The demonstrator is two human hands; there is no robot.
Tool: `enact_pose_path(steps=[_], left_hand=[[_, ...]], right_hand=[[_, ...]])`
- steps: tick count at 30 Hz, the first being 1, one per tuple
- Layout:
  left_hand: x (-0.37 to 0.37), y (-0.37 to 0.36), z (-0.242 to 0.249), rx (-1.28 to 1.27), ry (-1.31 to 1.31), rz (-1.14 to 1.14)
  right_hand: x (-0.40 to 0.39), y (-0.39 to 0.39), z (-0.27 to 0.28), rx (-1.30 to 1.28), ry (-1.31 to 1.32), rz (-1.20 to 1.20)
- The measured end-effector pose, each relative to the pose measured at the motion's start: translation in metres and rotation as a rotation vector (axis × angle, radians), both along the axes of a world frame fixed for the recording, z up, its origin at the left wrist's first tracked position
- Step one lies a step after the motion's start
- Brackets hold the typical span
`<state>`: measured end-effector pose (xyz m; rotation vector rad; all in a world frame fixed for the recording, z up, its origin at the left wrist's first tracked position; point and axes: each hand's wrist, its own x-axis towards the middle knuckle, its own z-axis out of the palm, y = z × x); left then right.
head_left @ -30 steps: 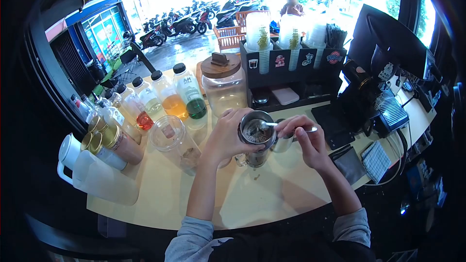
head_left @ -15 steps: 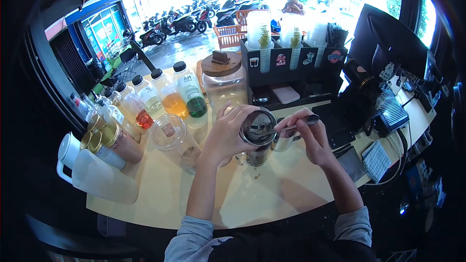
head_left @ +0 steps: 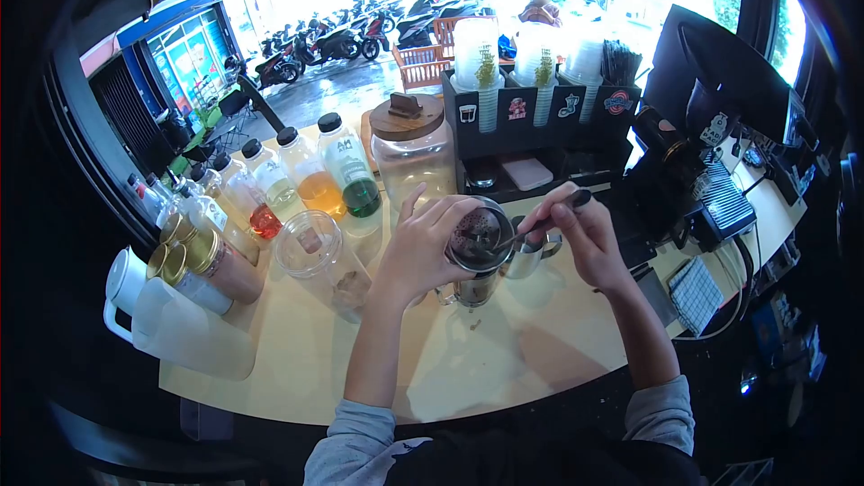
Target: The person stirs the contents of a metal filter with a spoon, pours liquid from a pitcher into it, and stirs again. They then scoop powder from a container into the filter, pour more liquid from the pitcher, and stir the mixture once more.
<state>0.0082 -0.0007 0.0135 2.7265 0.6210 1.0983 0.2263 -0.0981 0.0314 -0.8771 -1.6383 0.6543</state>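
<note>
Head view. The left hand (head_left: 423,247) reached forward from a grey sleeve, forearm nearly straight up the frame, its fingers (head_left: 447,210) curled and clamped around the rim of a round metal filter cup (head_left: 477,238). The cup was tilted with its mouth toward the camera and held just above a small glass mug (head_left: 470,291) standing on the cream bench (head_left: 504,360). The right hand (head_left: 585,238) came in from the right with the wrist bent inward; its fingers were pinched together on the dark handle of a spoon (head_left: 531,227), whose bowl lay inside the mouth of the filter cup. A small steel pitcher (head_left: 526,256) stood on the bench just behind and between the two hands, partly hidden by them.

To the left of the left hand stood an open clear plastic jar (head_left: 315,256), and beyond it a row of syrup bottles (head_left: 310,180) with black caps. A large glass jar with a wooden lid (head_left: 412,153) stood behind the filter cup. A black organiser holding stacked cups (head_left: 540,112) stood at the back of the bench. A white jug (head_left: 171,319) lay at the near left edge, beside gold-lidded jars (head_left: 202,265).
</note>
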Motion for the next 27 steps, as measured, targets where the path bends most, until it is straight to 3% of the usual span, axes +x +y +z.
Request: enact_pose_path(steps=[4,6,11,13,16,20,21,25,27], left_hand=[[0.001,-0.003,0.002,0.015,-0.008,0.005],[0.001,-0.004,0.003,0.016,0.008,0.007],[0.000,-0.004,0.003,0.017,0.026,0.035],[-0.001,-0.003,0.003,0.014,0.030,0.029],[0.000,-0.004,0.002,0.024,0.038,0.029],[0.000,-0.002,0.003,0.028,0.023,0.032],[0.000,-0.004,0.004,0.028,0.032,0.034],[-0.001,-0.002,0.002,0.032,0.038,0.047],[-0.002,-0.002,0.003,0.036,0.048,0.055]], right_hand=[[0.003,0.003,0.004,0.034,-0.014,-0.045],[-0.009,0.001,-0.001,-0.031,0.121,0.079],[-0.001,0.003,-0.001,0.048,0.012,-0.028],[-0.007,0.002,-0.008,-0.004,0.124,0.071],[-0.005,-0.002,-0.005,0.005,0.061,-0.002],[-0.010,-0.002,-0.010,-0.009,0.190,0.057],[-0.010,-0.002,-0.011,-0.016,0.079,0.054],[-0.004,0.001,-0.008,0.102,0.066,-0.060],[-0.007,-0.001,-0.010,0.057,0.061,-0.004]])
